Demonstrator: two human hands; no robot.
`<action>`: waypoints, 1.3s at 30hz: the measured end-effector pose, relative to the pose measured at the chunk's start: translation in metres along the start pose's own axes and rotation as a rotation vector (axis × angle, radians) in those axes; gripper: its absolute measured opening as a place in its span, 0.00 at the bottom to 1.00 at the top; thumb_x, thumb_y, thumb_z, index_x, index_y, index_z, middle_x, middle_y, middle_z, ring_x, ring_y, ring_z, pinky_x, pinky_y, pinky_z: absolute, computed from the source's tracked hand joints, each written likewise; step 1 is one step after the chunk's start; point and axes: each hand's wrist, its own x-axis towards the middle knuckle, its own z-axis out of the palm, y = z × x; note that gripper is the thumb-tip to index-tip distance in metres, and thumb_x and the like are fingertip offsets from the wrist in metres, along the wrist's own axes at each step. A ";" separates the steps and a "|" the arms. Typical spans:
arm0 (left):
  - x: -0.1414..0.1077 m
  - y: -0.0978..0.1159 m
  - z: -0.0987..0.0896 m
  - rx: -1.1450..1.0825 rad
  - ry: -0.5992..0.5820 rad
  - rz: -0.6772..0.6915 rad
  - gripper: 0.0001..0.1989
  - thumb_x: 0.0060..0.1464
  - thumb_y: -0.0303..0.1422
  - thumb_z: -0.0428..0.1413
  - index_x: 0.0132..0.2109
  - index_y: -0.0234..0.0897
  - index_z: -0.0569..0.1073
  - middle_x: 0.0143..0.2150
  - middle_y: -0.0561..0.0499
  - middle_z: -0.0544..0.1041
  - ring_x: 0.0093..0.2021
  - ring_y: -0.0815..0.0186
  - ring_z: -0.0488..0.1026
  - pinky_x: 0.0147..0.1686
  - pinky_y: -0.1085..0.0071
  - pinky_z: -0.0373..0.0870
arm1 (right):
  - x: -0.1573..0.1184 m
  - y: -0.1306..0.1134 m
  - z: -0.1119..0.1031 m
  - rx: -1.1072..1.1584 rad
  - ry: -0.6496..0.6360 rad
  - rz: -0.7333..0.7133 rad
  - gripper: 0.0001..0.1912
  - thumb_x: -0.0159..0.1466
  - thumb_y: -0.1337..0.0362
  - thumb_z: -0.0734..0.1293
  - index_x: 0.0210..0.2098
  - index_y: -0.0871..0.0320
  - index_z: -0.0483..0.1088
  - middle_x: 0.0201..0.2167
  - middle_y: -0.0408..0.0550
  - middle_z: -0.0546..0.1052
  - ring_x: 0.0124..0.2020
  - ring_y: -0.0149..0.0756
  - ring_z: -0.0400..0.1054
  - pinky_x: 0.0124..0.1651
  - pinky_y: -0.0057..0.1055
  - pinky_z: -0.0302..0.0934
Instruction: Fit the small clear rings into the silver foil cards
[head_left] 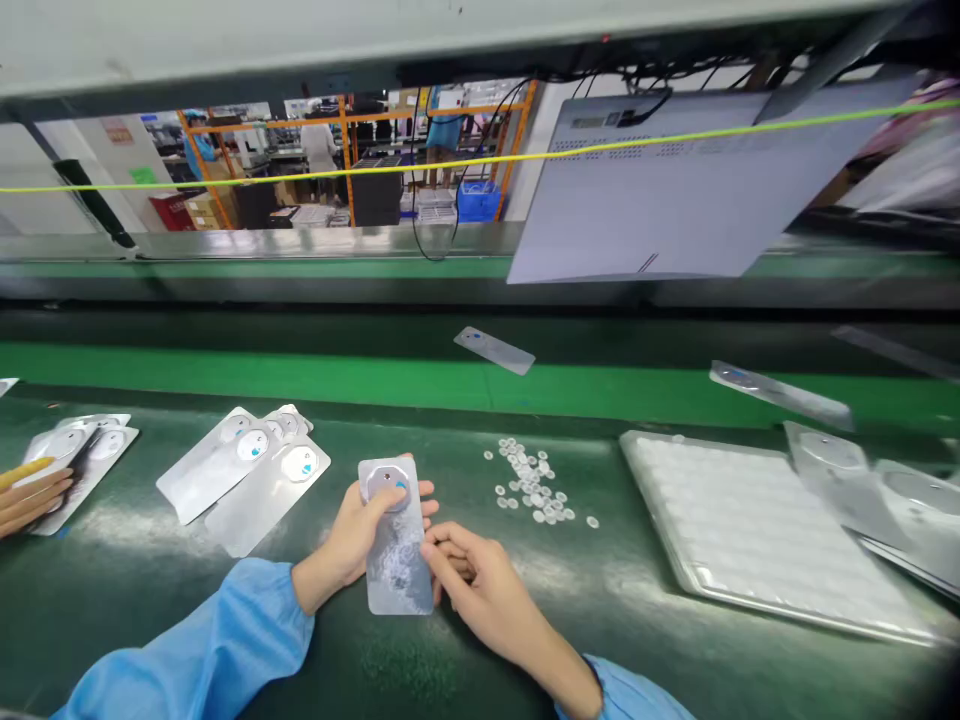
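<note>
**Both hands on one plate at the bench edge**

The left hand (358, 535) grips a silvery plate (396, 545) from its left side, thumb pressed on the round disc at the plate's far end. The right hand (480, 585) meets the plate's right edge lower down, fingers curled together against it. The plate's long axis runs near to far, its near end pointing toward the person, so each hand closes on it from its own side; the left holds higher up, closer to the disc.

Just right of the hands, a scatter of small discs (531, 485) lies on the green mat (225, 620), nearer the right hand. Further right sits a white tray (757, 530). Left of the hands, more plates (244, 470) lie fanned. At the far left edge, another person's hand (30, 497) rests on another pile.
</note>
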 end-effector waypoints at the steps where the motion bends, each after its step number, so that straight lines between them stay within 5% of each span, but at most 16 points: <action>1: -0.001 -0.001 -0.001 0.026 0.002 -0.006 0.32 0.49 0.33 0.67 0.61 0.31 0.72 0.47 0.36 0.83 0.43 0.52 0.83 0.41 0.62 0.80 | -0.001 -0.002 -0.002 -0.015 0.036 -0.025 0.21 0.72 0.46 0.62 0.37 0.58 0.70 0.24 0.43 0.75 0.23 0.30 0.71 0.26 0.24 0.63; 7: -0.003 -0.006 -0.003 0.212 -0.067 -0.005 0.33 0.50 0.42 0.68 0.58 0.30 0.73 0.39 0.40 0.85 0.35 0.54 0.83 0.36 0.63 0.80 | -0.002 -0.005 -0.014 -0.204 0.367 -0.292 0.11 0.74 0.59 0.61 0.42 0.57 0.73 0.28 0.45 0.76 0.24 0.29 0.71 0.26 0.23 0.66; 10: -0.005 -0.006 0.001 0.295 -0.077 0.004 0.29 0.52 0.44 0.67 0.56 0.31 0.75 0.37 0.44 0.84 0.33 0.56 0.83 0.36 0.64 0.80 | 0.000 -0.003 -0.012 -0.355 0.413 -0.453 0.09 0.73 0.66 0.63 0.49 0.56 0.73 0.34 0.47 0.78 0.28 0.31 0.72 0.31 0.26 0.69; 13: -0.006 -0.004 0.001 0.479 -0.114 0.104 0.22 0.56 0.42 0.63 0.51 0.31 0.79 0.41 0.43 0.84 0.42 0.55 0.82 0.42 0.65 0.78 | 0.002 0.001 -0.009 -0.430 0.383 -0.547 0.15 0.72 0.71 0.63 0.56 0.53 0.72 0.39 0.50 0.78 0.37 0.35 0.75 0.38 0.29 0.72; 22: -0.007 -0.004 -0.007 0.656 -0.257 0.197 0.22 0.58 0.29 0.59 0.60 0.34 0.75 0.53 0.44 0.81 0.52 0.55 0.77 0.52 0.65 0.72 | 0.005 0.012 -0.005 -0.527 0.385 -0.544 0.18 0.72 0.70 0.64 0.58 0.51 0.73 0.40 0.48 0.79 0.38 0.34 0.77 0.40 0.27 0.74; 39: -0.010 -0.004 -0.005 0.632 -0.250 0.213 0.18 0.59 0.30 0.60 0.57 0.37 0.79 0.52 0.45 0.82 0.52 0.54 0.77 0.56 0.64 0.70 | 0.006 0.007 -0.004 -0.561 0.397 -0.557 0.10 0.72 0.70 0.65 0.49 0.54 0.76 0.38 0.48 0.81 0.37 0.34 0.78 0.38 0.29 0.73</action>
